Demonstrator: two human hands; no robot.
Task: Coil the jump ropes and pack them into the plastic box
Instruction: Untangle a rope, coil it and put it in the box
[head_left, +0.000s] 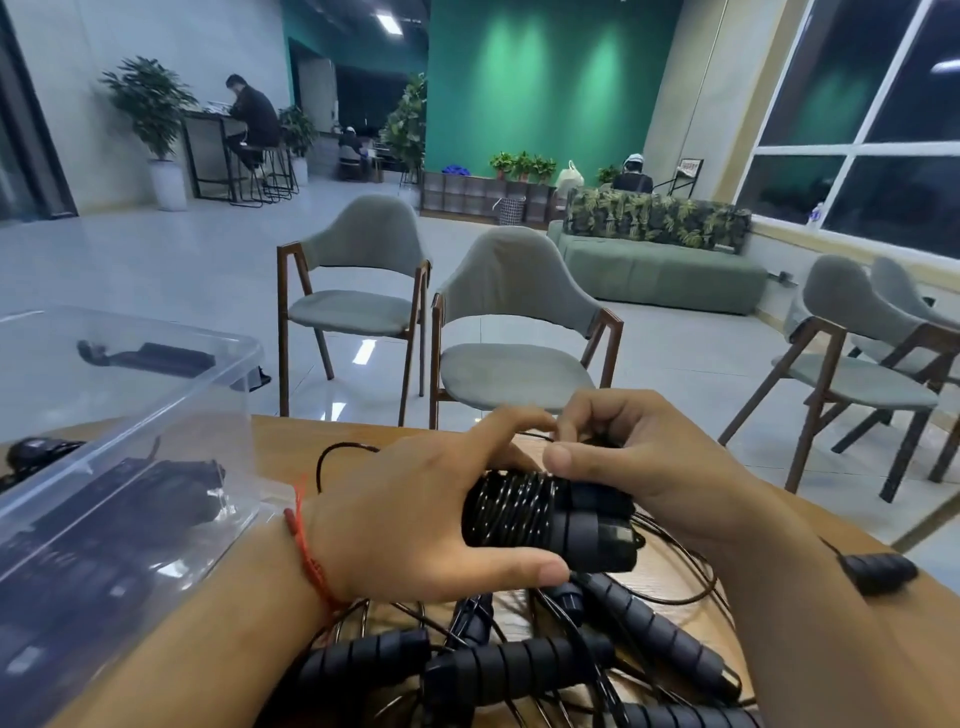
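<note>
While the left hand (415, 519) gripped the coiled jump rope (545, 514) between thumb and fingers, the right hand (649, 457) pinched its cord on top; loose jump ropes (519, 665) lay tangled on the tabletop (291, 441) beneath; the plastic box (130, 415), holding packed ropes (161, 493), stood left.

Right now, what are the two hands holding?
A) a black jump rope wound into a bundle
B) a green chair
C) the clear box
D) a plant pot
A: the left hand and the right hand both grip the wound jump rope, its black cord coiled round the handles.
</note>
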